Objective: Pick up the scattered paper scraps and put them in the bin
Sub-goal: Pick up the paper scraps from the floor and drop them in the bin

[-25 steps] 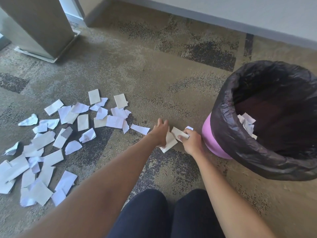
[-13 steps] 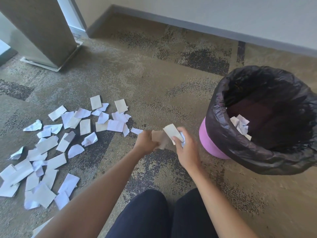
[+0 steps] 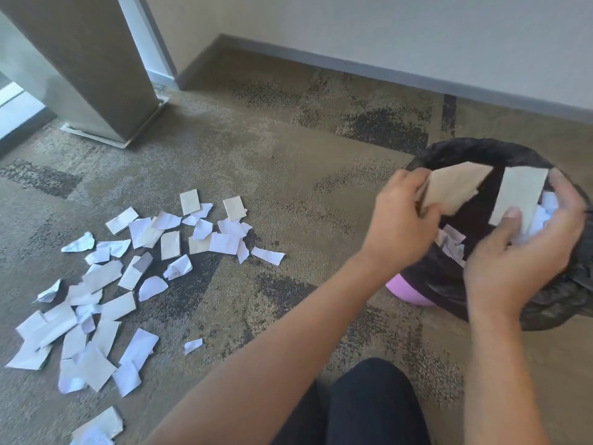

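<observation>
Scraps pinched in the left hand (image 3: 399, 216) and right hand (image 3: 526, 248) hang over the bin (image 3: 545, 311), so both should release well inside the rim; many paper scraps (image 3: 128, 277) lie on the carpet.

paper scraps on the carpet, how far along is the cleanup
Done: a few white scraps already lie inside the bin. In hand: the left hand holds a tan scrap and the right hand holds a pale scrap with crumpled white paper, both over the bin's opening, not yet dropped. Left: most of the job, a large scatter of scraps on the carpet.
</observation>
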The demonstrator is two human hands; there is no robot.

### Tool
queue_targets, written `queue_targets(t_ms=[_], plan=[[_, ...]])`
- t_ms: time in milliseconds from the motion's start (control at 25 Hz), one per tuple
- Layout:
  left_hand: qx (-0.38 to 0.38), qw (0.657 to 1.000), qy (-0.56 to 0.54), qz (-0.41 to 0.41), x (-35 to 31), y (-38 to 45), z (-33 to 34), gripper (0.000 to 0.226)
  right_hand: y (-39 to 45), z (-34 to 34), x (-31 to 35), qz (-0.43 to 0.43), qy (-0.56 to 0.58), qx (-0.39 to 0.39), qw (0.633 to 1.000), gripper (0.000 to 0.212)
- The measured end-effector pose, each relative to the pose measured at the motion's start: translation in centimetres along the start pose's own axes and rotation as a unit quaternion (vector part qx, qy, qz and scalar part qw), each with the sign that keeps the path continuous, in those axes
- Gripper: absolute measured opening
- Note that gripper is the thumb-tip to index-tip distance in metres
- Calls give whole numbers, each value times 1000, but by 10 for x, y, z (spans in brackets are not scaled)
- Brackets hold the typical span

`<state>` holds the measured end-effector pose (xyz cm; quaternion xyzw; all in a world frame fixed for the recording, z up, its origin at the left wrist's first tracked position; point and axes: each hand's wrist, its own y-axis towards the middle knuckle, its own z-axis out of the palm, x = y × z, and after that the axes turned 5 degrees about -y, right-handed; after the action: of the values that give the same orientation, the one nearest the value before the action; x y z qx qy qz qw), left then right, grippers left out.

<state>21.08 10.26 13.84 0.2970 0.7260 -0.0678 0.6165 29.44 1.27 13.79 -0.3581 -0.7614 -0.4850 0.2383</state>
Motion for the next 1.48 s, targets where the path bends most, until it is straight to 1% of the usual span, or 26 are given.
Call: queue_targets(t_ms=[40, 80, 120, 240, 320, 400, 480, 560, 600, 680, 720, 760, 800, 840, 960, 1080, 1160, 1240, 1320, 1400, 1480], plan=[[28, 999, -23, -23, 0, -2, 3, 38, -1, -2, -5, 8, -13, 16, 1000, 46], [42, 997, -47, -36, 4, -5, 3, 42, -2, -3, -9, 9, -25, 29, 999, 44], [37, 997, -61, -38, 8, -8, 0, 44, -4, -2, -13, 4, -33, 38, 999, 42], [-42, 998, -43, -35, 32, -20, -24, 29, -8, 3, -11, -16, -35, 44, 998, 36], [-71, 994, -10, -84, 63, -29, -48, 24, -13, 9, 3, -39, -26, 34, 998, 34], [-55, 985, 40, -157, 102, -41, -76, 27, -22, 18, 21, -97, 2, 19, 995, 30], [-39, 970, 103, -216, 142, -56, -109, 31, -37, 34, 40, -157, 29, 27, 987, 23], [-51, 946, 173, -269, 179, -74, -150, 38, -60, 56, 50, -170, 55, 85, 980, 22], [-69, 928, 209, -301, 196, -83, -172, 43, -72, 68, 52, -164, 63, 128, 976, 23], [-112, 872, 284, -384, 221, -103, -215, 62, -97, 93, 48, -148, 63, 229, 960, 26], [-123, 840, 310, -427, 231, -113, -235, 73, -110, 106, 45, -143, 60, 282, 947, 28], [-123, 816, 327, -460, 239, -123, -254, 85, -123, 120, 41, -138, 55, 335, 930, 30], [-117, 802, 336, -480, 248, -132, -270, 95, -136, 134, 38, -130, 46, 386, 912, 33], [-113, 795, 340, -489, 255, -138, -284, 103, -148, 149, 35, -119, 36, 433, 893, 35], [-129, 794, 323, -499, 272, -146, -315, 118, -183, 198, 31, -104, 10, 541, 834, 48], [-136, 801, 298, -500, 278, -137, -332, 132, -205, 252, 36, -130, -52, 616, 775, 76], [-102, 803, 325, -488, 281, -125, -342, 142, -217, 288, 41, -141, -87, 660, 733, 101], [-60, 800, 341, -489, 288, -109, -351, 147, -227, 317, 44, -142, -101, 685, 708, 123], [-2, 783, 391, -484, 298, -96, -361, 157, -232, 343, 45, -147, -116, 697, 693, 136], [74, 766, 454, -449, 313, -91, -366, 166, -230, 356, 51, -158, -147, 716, 664, 145], [92, 773, 443, -446, 320, -85, -368, 168, -228, 365, 54, -177, -200, 710, 652, 150]])
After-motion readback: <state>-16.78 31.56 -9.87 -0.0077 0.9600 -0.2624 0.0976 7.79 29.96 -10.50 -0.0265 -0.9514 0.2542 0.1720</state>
